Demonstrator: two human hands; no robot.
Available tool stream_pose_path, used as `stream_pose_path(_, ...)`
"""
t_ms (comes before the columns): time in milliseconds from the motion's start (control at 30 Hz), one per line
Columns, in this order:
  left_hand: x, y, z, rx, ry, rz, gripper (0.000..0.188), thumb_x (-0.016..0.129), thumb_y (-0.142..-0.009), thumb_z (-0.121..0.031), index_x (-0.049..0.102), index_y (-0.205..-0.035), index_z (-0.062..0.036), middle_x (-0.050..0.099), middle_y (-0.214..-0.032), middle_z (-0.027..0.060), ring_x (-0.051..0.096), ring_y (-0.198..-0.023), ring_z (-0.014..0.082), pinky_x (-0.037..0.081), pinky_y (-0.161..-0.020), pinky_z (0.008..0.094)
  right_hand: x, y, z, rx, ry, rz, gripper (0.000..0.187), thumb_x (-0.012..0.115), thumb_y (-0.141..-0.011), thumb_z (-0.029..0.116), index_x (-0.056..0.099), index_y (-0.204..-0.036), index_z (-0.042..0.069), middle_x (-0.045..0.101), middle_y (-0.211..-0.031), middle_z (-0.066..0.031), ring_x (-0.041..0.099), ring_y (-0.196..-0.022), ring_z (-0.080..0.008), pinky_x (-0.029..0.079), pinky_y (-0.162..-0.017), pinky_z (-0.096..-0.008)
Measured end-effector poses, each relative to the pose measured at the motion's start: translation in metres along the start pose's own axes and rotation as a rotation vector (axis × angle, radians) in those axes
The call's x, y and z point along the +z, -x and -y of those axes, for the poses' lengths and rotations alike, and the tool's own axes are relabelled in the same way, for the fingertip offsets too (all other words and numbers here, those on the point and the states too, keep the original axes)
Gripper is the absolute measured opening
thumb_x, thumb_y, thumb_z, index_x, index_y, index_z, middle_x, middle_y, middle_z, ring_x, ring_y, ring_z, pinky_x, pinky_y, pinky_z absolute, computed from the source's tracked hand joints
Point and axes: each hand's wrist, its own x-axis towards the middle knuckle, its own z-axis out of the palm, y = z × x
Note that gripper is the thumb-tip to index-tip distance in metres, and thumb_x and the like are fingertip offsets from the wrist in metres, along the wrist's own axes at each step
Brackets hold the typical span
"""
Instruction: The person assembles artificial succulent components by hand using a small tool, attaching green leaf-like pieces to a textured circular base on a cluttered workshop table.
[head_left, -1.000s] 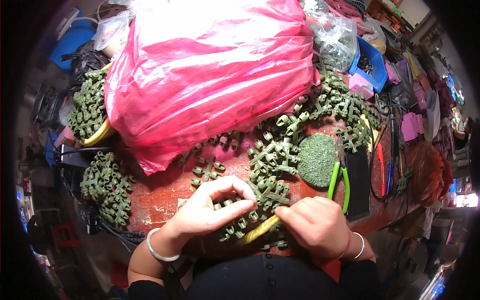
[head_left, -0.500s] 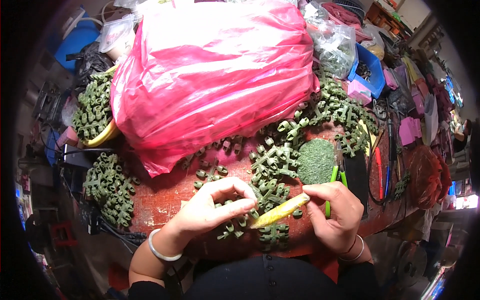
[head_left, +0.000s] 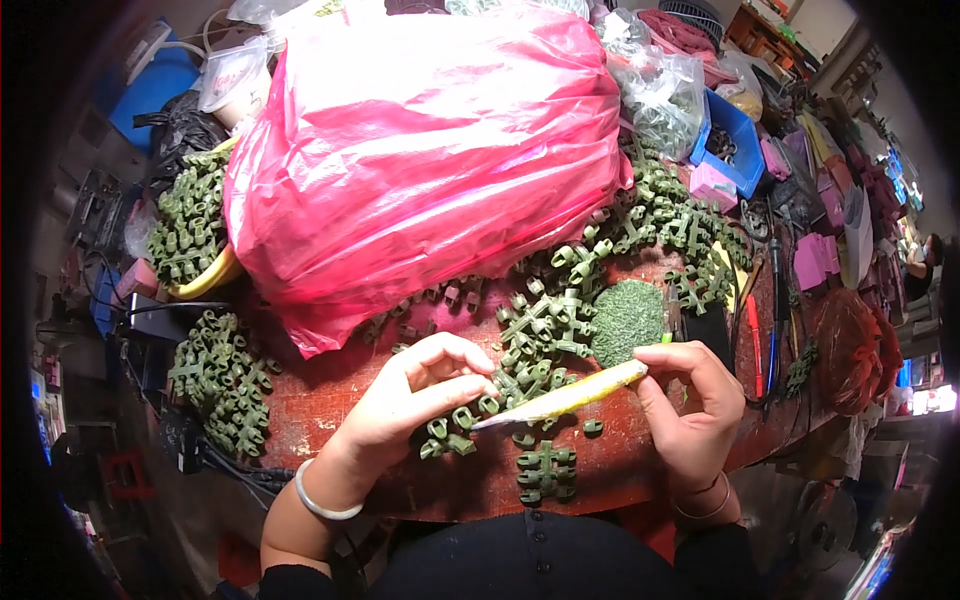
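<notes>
My right hand (head_left: 690, 405) is closed, pinching the end of a slim pointed tool (head_left: 570, 397) with a yellow wrapped handle. Its thin pale tip reaches left to a green branched piece (head_left: 447, 436) with small ring-like ends. Thumb and fingers of my left hand (head_left: 425, 390) curl around the top of that piece. Whether the tip touches it or just passes beside it is hard to tell. Below the tool, another green branched piece (head_left: 547, 472) lies on the red tabletop (head_left: 400, 490), and a small loose green bit (head_left: 593, 428) lies nearby.
A large pink plastic bag (head_left: 430, 170) covers the back of the table. Heaps of green pieces lie at left (head_left: 222, 380) and centre (head_left: 545, 320). A green textured pad (head_left: 628, 322), red pen (head_left: 754, 340) and blue bin (head_left: 735, 140) are on the right.
My right hand has moved slightly right and up with the tool, whose pale tip now shows more fully. My left hand has shifted a little left and up with the green piece.
</notes>
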Motion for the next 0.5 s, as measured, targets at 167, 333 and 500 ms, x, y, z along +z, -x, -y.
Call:
stream_pose_path(167,0.004,0.0,0.0,0.11,-0.193,0.281,0.058,0.073,-0.094,0.0,0.049,-0.146,-0.0013,0.071,-0.103,0.01,0.066,-0.098,0.0141,0.052,-0.089,0.0309,-0.001,0.001,-0.002,-0.023,0.038,-0.013,0.029,0.071,-0.08,-0.013,0.074,-0.106,0.001,0.071,-0.092,-0.01,0.067,-0.075,-0.0145,0.051,-0.067,-0.0249)
stream_pose_path(333,0.004,0.002,0.004,0.074,-0.132,0.308,0.059,0.075,-0.095,-0.004,0.05,-0.148,-0.0049,0.069,-0.099,0.003,0.065,-0.097,0.0112,0.05,-0.095,0.0308,0.003,-0.002,-0.008,-0.028,0.016,-0.046,0.028,0.07,-0.08,-0.012,0.074,-0.105,0.0,0.07,-0.092,-0.0099,0.068,-0.077,-0.0141,0.052,-0.069,-0.0252)
stream_pose_path(500,0.011,0.001,0.002,0.125,-0.227,0.274,0.062,0.076,-0.094,-0.008,0.049,-0.15,-0.0036,0.067,-0.107,0.0028,0.064,-0.101,0.01,0.048,-0.1,0.0319,0.008,-0.001,-0.006,-0.1,0.118,-0.013,0.027,0.07,-0.08,-0.011,0.073,-0.104,-0.001,0.072,-0.093,-0.0123,0.07,-0.077,-0.0208,0.056,-0.072,-0.0292)
